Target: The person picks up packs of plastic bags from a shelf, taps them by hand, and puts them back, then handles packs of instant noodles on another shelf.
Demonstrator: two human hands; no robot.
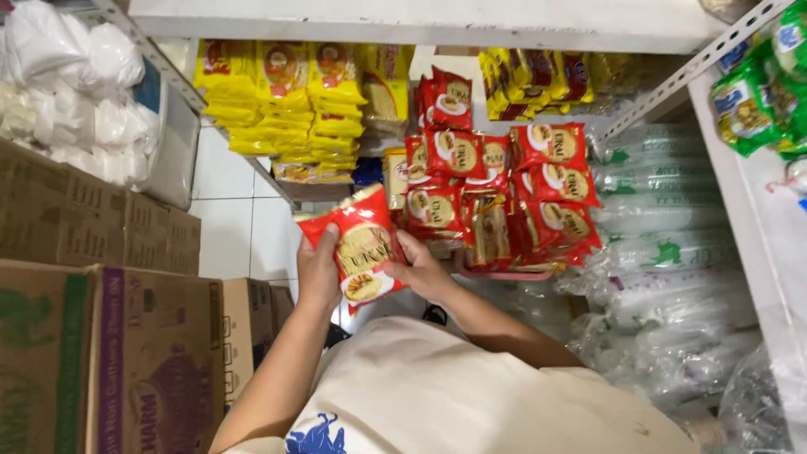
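I see both hands closed on one red snack packet (pixel 361 252), held up in front of my chest, just left of the stacked goods. My left hand (pixel 318 273) grips its left edge, fingers wrapped over the front; my right hand (pixel 423 267) clamps the right edge, thumb on the face. The packet is glossy red with a pale yellow panel across the middle and a round picture of food near its lower end — it sits tilted, its top corner leaning left. Just beside it, to the right, is a pile of red packets (pixel 504 193) of the same kind. Behind that are yellow packets (pixel 290 97) stacked under a white shelf (pixel 420 21). Brown cardboard boxes (pixel 109 353) stand to my left, and clear plastic bags (pixel 664 277) lie to the right.
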